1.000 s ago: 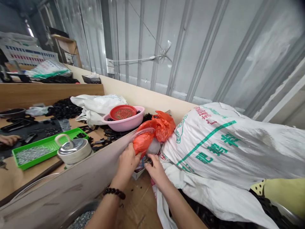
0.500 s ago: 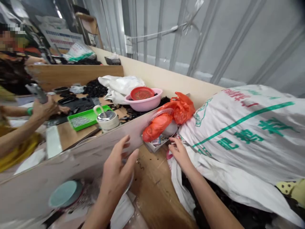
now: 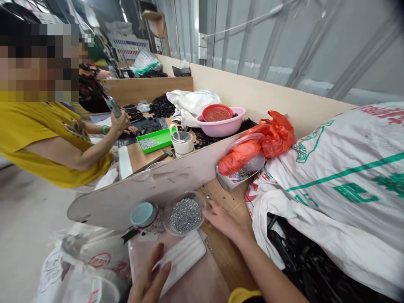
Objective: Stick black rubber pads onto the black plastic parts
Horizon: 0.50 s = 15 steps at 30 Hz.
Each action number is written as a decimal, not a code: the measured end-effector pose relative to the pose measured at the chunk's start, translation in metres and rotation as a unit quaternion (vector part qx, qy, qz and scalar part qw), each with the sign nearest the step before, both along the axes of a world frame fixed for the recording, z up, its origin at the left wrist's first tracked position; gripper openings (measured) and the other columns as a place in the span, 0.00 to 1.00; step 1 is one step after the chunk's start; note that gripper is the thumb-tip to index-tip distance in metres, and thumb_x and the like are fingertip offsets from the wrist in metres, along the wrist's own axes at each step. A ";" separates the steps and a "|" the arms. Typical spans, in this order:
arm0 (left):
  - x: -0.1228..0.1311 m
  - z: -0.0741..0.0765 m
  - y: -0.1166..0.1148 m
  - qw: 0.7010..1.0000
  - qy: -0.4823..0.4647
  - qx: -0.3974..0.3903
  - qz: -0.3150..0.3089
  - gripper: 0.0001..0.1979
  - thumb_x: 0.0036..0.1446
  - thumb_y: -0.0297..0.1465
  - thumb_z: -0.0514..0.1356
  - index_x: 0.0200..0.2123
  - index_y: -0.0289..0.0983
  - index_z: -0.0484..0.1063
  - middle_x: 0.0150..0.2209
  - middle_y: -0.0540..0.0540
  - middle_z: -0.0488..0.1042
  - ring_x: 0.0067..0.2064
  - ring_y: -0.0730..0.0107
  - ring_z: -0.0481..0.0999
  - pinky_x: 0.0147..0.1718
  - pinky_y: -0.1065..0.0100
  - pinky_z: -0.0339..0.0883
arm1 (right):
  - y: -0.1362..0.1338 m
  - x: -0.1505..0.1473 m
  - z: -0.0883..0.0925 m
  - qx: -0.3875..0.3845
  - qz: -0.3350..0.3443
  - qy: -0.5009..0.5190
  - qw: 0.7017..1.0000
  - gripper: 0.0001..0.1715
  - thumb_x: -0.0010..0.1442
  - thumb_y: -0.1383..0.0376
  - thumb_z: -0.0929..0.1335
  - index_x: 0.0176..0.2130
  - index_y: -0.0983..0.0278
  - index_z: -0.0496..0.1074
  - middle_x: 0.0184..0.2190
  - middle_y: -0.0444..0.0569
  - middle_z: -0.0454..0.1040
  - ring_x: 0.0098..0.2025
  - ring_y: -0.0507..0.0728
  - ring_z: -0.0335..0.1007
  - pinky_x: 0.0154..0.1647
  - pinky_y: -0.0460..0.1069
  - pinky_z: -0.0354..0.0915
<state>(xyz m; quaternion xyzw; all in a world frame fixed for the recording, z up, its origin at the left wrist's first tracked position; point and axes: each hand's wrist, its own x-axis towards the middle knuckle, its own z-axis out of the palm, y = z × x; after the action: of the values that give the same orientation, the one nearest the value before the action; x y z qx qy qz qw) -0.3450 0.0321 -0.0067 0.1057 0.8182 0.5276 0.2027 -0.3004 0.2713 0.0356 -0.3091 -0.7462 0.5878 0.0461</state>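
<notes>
My right hand (image 3: 222, 219) is stretched out with its fingers loosely apart, right beside the rim of a clear plastic bowl (image 3: 202, 202). Whether the fingertips touch that rim I cannot tell. Small silvery metal pieces (image 3: 185, 215) fill much of the bowl. Lower down, my left hand (image 3: 150, 275) has thumb and fingers apart, holding nothing, in front of a long white plastic tray or lid (image 3: 186, 256). A round turquoise container (image 3: 143, 214) stands left of the bowl.
A low partition (image 3: 126, 191) divides my bench from a co-worker in a yellow shirt (image 3: 59, 143), who holds a tool. Red plastic bags (image 3: 243, 155) rest on a small box (image 3: 232, 182). On the right, a large white sack (image 3: 331, 168) lies above black parts (image 3: 303, 261).
The view has swung left and down, bringing the metal-filled bowl into sight. My left hand has dropped toward the white tray; my right hand has come from near the box to the bowl's edge.
</notes>
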 end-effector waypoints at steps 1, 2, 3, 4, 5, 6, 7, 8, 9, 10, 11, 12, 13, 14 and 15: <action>-0.004 0.000 0.005 1.000 0.022 -0.008 -0.004 0.28 0.55 0.47 0.53 0.54 0.38 0.64 0.57 0.42 0.68 0.60 0.51 0.64 0.57 0.51 0.61 | -0.004 -0.007 -0.003 -0.024 0.002 -0.010 1.000 0.20 0.56 0.60 0.66 0.49 0.61 0.68 0.22 0.42 0.73 0.21 0.53 0.70 0.23 0.46 0.65; -0.008 0.000 0.009 0.999 0.050 -0.013 -0.008 0.29 0.54 0.48 0.53 0.54 0.36 0.65 0.56 0.40 0.69 0.59 0.50 0.64 0.58 0.49 0.59 | -0.007 -0.013 -0.007 -0.047 0.004 -0.021 0.999 0.20 0.56 0.61 0.65 0.49 0.62 0.67 0.19 0.40 0.72 0.18 0.52 0.68 0.20 0.44 0.63; -0.012 -0.001 0.013 0.997 0.072 -0.014 -0.017 0.31 0.53 0.48 0.54 0.54 0.35 0.65 0.55 0.38 0.69 0.59 0.49 0.65 0.58 0.48 0.58 | -0.010 -0.018 -0.010 -0.068 0.005 -0.033 0.997 0.18 0.57 0.62 0.65 0.48 0.63 0.67 0.17 0.39 0.70 0.16 0.51 0.67 0.17 0.43 0.62; -0.015 -0.002 0.016 0.996 0.084 -0.010 -0.023 0.32 0.52 0.49 0.54 0.54 0.34 0.65 0.54 0.37 0.70 0.58 0.48 0.65 0.58 0.47 0.57 | -0.012 -0.022 -0.014 -0.087 0.005 -0.045 0.995 0.16 0.57 0.64 0.65 0.47 0.64 0.67 0.15 0.38 0.69 0.15 0.50 0.66 0.16 0.43 0.61; -0.018 -0.003 0.019 0.996 0.084 0.001 -0.026 0.32 0.51 0.49 0.55 0.54 0.33 0.65 0.54 0.37 0.71 0.57 0.48 0.66 0.58 0.47 0.58 | -0.014 -0.025 -0.017 -0.102 0.002 -0.056 0.993 0.14 0.58 0.65 0.65 0.45 0.66 0.68 0.14 0.37 0.67 0.14 0.50 0.65 0.15 0.42 0.61; -0.021 -0.005 0.022 0.997 0.068 0.015 -0.031 0.33 0.50 0.49 0.56 0.54 0.33 0.65 0.53 0.37 0.71 0.56 0.48 0.67 0.57 0.48 0.59 | -0.015 -0.027 -0.019 -0.114 -0.006 -0.065 0.991 0.11 0.59 0.66 0.65 0.43 0.66 0.69 0.14 0.36 0.67 0.13 0.49 0.64 0.15 0.42 0.61; -0.023 -0.006 0.025 0.998 0.041 0.030 -0.039 0.33 0.49 0.48 0.58 0.54 0.34 0.64 0.53 0.38 0.72 0.56 0.48 0.68 0.56 0.49 0.61 | -0.015 -0.028 -0.021 -0.123 -0.017 -0.071 0.990 0.09 0.61 0.65 0.65 0.41 0.67 0.69 0.15 0.36 0.67 0.13 0.48 0.63 0.15 0.42 0.61; -0.025 -0.008 0.028 0.998 0.011 0.047 -0.045 0.34 0.48 0.48 0.59 0.55 0.35 0.64 0.53 0.38 0.72 0.55 0.48 0.69 0.55 0.50 0.63 | -0.014 -0.027 -0.021 -0.128 -0.031 -0.073 0.989 0.09 0.63 0.64 0.65 0.40 0.68 0.69 0.16 0.37 0.67 0.14 0.47 0.63 0.16 0.42 0.62; -0.026 -0.009 0.033 0.996 -0.020 0.065 -0.055 0.34 0.48 0.47 0.60 0.55 0.35 0.63 0.53 0.38 0.71 0.55 0.48 0.69 0.54 0.50 0.64 | -0.011 -0.025 -0.021 -0.131 -0.047 -0.072 0.988 0.10 0.64 0.62 0.64 0.40 0.68 0.69 0.19 0.38 0.68 0.15 0.47 0.63 0.16 0.42 0.62; -0.026 -0.009 0.040 0.993 -0.045 0.087 -0.063 0.35 0.47 0.46 0.61 0.55 0.34 0.63 0.54 0.37 0.71 0.55 0.47 0.70 0.53 0.50 0.65 | -0.008 -0.022 -0.020 -0.131 -0.065 -0.067 0.987 0.12 0.65 0.61 0.64 0.41 0.68 0.69 0.21 0.39 0.69 0.17 0.46 0.64 0.17 0.42 0.63; -0.025 -0.009 0.049 0.989 -0.063 0.111 -0.069 0.35 0.47 0.45 0.61 0.56 0.33 0.62 0.54 0.35 0.70 0.55 0.47 0.70 0.53 0.50 0.64 | -0.003 -0.018 -0.018 -0.131 -0.084 -0.061 0.986 0.13 0.65 0.60 0.63 0.41 0.68 0.69 0.24 0.40 0.70 0.18 0.46 0.65 0.18 0.42 0.64; -0.025 -0.008 0.059 0.985 -0.072 0.136 -0.075 0.35 0.47 0.45 0.61 0.56 0.33 0.62 0.55 0.34 0.70 0.55 0.46 0.70 0.53 0.49 0.64 | 0.003 -0.014 -0.017 -0.130 -0.104 -0.055 0.985 0.13 0.65 0.59 0.63 0.42 0.68 0.69 0.26 0.41 0.70 0.20 0.46 0.65 0.19 0.43 0.64; -0.024 -0.007 0.071 0.981 -0.074 0.160 -0.080 0.35 0.47 0.44 0.61 0.56 0.32 0.62 0.55 0.34 0.69 0.55 0.46 0.69 0.53 0.49 0.64 | 0.009 -0.011 -0.015 -0.128 -0.123 -0.049 0.983 0.13 0.65 0.59 0.63 0.42 0.68 0.69 0.27 0.42 0.71 0.21 0.47 0.66 0.20 0.43 0.65; -0.023 -0.006 0.084 0.977 -0.072 0.179 -0.090 0.35 0.47 0.42 0.60 0.57 0.32 0.61 0.55 0.34 0.69 0.55 0.46 0.69 0.53 0.49 0.64 | 0.015 -0.008 -0.015 -0.127 -0.144 -0.043 0.980 0.13 0.65 0.60 0.63 0.42 0.68 0.68 0.29 0.43 0.71 0.22 0.47 0.67 0.21 0.43 0.66; -0.023 -0.004 0.097 0.974 -0.067 0.192 -0.101 0.34 0.47 0.41 0.59 0.57 0.33 0.61 0.55 0.34 0.69 0.55 0.47 0.69 0.53 0.49 0.64 | 0.021 -0.006 -0.014 -0.125 -0.165 -0.037 0.978 0.13 0.65 0.60 0.63 0.43 0.68 0.68 0.30 0.43 0.71 0.23 0.47 0.67 0.22 0.44 0.66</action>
<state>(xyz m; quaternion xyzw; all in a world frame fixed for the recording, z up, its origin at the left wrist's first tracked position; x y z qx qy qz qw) -0.3679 0.1294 -0.0106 0.1888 0.6711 0.6576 0.2853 -0.3064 0.2919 0.0214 -0.4527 -0.6068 0.6490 0.0759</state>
